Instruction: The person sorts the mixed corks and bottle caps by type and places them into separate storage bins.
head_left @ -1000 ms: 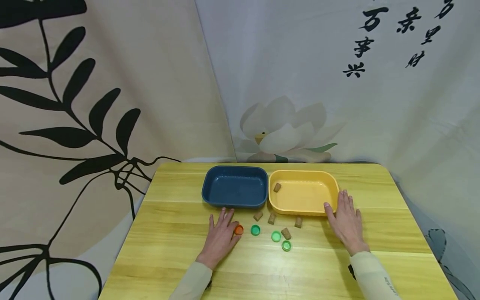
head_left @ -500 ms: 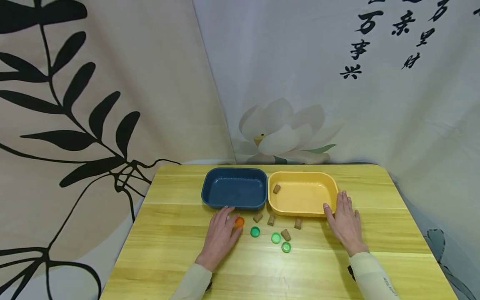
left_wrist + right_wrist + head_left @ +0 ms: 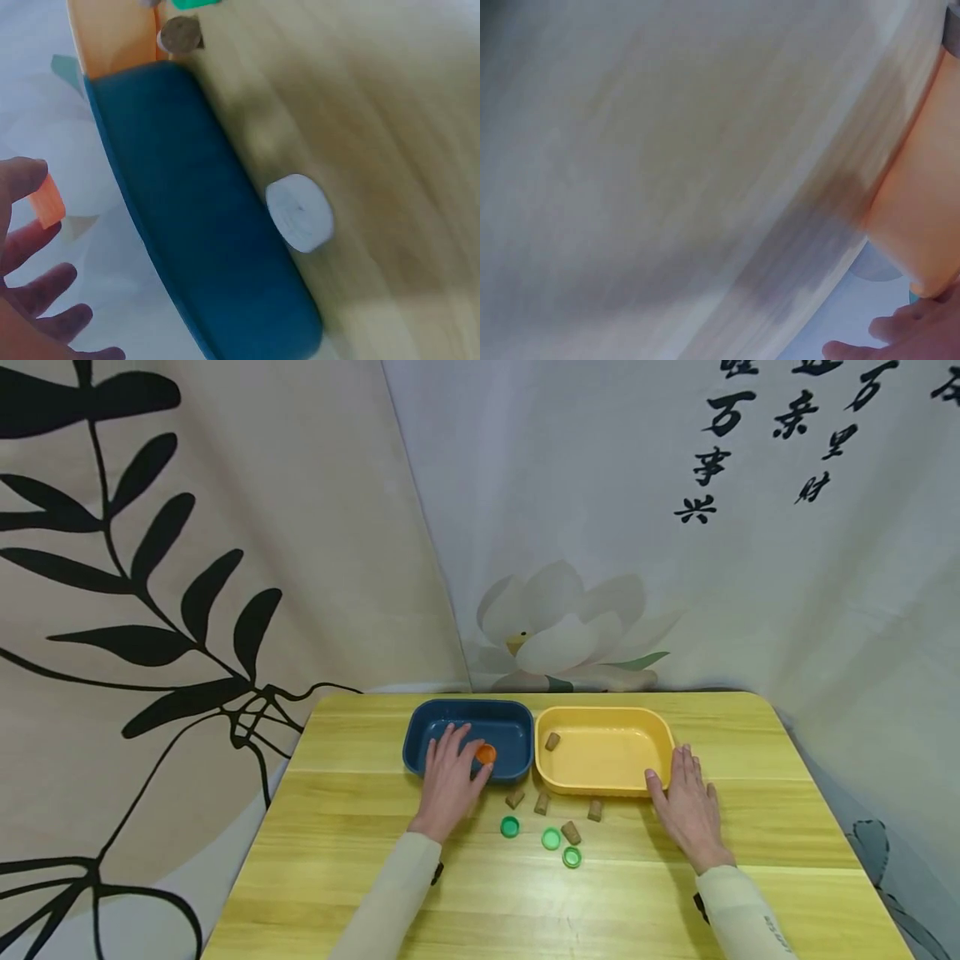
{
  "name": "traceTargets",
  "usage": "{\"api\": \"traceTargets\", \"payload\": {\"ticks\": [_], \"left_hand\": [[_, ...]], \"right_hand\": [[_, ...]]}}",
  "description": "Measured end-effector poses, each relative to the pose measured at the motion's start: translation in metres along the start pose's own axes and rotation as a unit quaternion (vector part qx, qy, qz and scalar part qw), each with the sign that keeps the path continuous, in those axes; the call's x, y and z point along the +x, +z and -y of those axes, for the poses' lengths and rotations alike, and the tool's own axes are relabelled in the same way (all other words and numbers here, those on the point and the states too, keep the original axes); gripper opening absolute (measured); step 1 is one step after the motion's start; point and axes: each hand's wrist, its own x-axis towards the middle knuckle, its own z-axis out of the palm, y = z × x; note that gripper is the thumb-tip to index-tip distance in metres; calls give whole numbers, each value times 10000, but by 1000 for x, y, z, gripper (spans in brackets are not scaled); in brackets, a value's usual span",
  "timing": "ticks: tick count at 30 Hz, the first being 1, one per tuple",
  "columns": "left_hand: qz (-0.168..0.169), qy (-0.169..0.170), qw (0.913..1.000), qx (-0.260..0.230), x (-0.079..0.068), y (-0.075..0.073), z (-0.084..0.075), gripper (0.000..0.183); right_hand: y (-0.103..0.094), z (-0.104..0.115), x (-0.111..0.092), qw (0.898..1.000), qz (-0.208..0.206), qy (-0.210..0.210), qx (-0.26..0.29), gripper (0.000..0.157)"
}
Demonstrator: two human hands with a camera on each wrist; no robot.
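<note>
My left hand (image 3: 447, 785) is over the front of the blue tray (image 3: 420, 735), pinching an orange bottle cap (image 3: 486, 753) between thumb and forefinger. The left wrist view shows the same orange cap (image 3: 48, 202) gripped at its rim, the other fingers spread apart. A white round cap (image 3: 300, 212) sits on the table against the blue tray's near side; in the head view it is hidden. My right hand (image 3: 692, 810) rests at the right end of the yellow tray (image 3: 611, 760), fingers straight. One cork (image 3: 552, 742) lies inside that tray.
Before the trays lie a dark green cap (image 3: 510, 827), a light green cap (image 3: 551, 838) and a green ring-like cap (image 3: 572, 857). Several corks are scattered there, including one cork (image 3: 571, 832) beside the green caps. Printed cloth hangs behind the wooden table (image 3: 322, 860).
The left hand has pinched the orange cap, lifted it off the table and carried it forward over the blue tray. The right hand has stayed at the yellow tray.
</note>
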Motion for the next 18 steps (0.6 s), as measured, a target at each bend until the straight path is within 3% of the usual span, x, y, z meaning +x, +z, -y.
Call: {"api": "traceTargets", "payload": {"ticks": [9,14,18], "left_hand": [[677,-571,9960,74,27,21,9,41],[993,-793,9917,171,33,29,13,40],[1226,-986,9875,118,33,32,14,50]], "right_hand": [[1,-1,1,10000,-26,-16,-40,84],[1,-1,2,10000,-34,17,-89,85],[0,-1,1,9999,-22,30,-108,85]]}}
